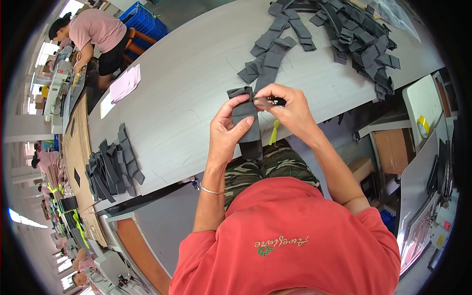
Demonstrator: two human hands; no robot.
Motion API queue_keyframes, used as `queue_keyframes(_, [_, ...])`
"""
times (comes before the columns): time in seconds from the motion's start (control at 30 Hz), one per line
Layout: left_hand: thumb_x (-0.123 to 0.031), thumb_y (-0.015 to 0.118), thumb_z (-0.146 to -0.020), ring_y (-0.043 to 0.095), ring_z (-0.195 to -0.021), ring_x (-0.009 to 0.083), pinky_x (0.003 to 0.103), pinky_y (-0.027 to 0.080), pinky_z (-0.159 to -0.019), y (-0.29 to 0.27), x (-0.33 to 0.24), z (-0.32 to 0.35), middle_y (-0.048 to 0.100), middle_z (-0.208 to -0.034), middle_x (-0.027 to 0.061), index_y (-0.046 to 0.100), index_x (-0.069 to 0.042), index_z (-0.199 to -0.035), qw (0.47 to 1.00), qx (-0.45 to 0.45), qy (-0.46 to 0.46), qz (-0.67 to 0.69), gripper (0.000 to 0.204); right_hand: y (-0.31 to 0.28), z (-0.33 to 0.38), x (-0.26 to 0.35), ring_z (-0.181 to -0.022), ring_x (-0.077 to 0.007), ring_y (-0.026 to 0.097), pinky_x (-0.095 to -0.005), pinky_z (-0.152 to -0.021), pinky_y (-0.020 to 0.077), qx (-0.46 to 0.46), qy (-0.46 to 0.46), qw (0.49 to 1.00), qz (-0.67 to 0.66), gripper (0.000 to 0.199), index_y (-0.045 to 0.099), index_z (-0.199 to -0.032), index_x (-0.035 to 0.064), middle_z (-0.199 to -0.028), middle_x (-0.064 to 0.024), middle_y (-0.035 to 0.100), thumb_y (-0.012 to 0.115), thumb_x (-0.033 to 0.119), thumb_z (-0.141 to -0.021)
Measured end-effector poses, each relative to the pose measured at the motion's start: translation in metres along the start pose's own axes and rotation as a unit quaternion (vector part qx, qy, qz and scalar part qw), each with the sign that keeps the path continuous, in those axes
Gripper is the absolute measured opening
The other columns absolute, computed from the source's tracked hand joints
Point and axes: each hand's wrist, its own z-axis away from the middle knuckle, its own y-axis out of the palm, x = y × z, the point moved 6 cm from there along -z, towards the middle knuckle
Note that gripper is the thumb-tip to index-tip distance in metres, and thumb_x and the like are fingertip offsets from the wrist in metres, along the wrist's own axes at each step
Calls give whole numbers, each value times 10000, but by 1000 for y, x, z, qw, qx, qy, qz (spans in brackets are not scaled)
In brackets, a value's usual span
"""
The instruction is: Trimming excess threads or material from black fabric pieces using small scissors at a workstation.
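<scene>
My left hand (227,129) grips a dark grey fabric strip (247,114) at the table's near edge, thumb on top and fingers around its far end. The strip's lower end hangs toward my lap. In my right hand (291,109) is a small black-handled tool (278,101) that looks like thread snips, its tip against the strip's right edge. My fingers partly hide the tool. A yellow-green ribbon (274,132) dangles below it. Just beyond my hands, a chain of joined grey fabric pieces (269,64) runs away across the table.
A heap of grey fabric pieces (366,42) lies at the far right beside clear plastic (396,14). Several grey strips (113,169) are piled at the left, near pink paper sheets (124,84). Loose threads dot the table (177,69). A co-worker (101,34) bends over a machine at far left.
</scene>
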Motion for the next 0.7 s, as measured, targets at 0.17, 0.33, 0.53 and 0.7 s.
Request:
queue_keyframes(0.17, [13, 629, -838, 623, -964, 146, 279, 537, -816, 4, 0, 1, 634, -1125, 150, 482, 9, -1285, 999, 22, -31, 25, 471, -12, -15, -12, -645, -91, 557, -249, -570, 406, -60, 51, 996, 37, 119, 653, -918, 51, -728, -11, 655, 658, 112, -816])
queue_keyframes(0.33, [43, 595, -836, 644, -929, 174, 302, 555, -797, -8, 1, 0, 623, -1146, 182, 466, 13, -1298, 997, -11, -27, 73, 481, -16, -6, 13, -760, -145, 608, -285, -693, 471, -103, 8, 992, 73, 153, 670, -926, 83, -866, -39, 679, 681, 187, -814])
queue_keyframes(0.53, [67, 554, -837, 636, -961, 180, 299, 547, -817, -15, -1, -3, 614, -1158, 189, 472, 12, -1293, 997, -42, -6, 66, 466, -7, 12, 24, -725, -201, 601, -318, -642, 462, -21, -18, 982, 185, 119, 691, -907, 117, -789, -35, 657, 670, 186, -812])
queue_keyframes(0.7, [69, 550, -836, 618, -1011, 177, 294, 533, -842, -12, -1, -4, 612, -1164, 183, 481, 10, -1285, 998, -43, -3, 51, 459, -2, 12, 22, -640, -212, 548, -338, -586, 438, -37, -72, 965, 251, 91, 691, -867, 136, -677, -13, 597, 671, 200, -805])
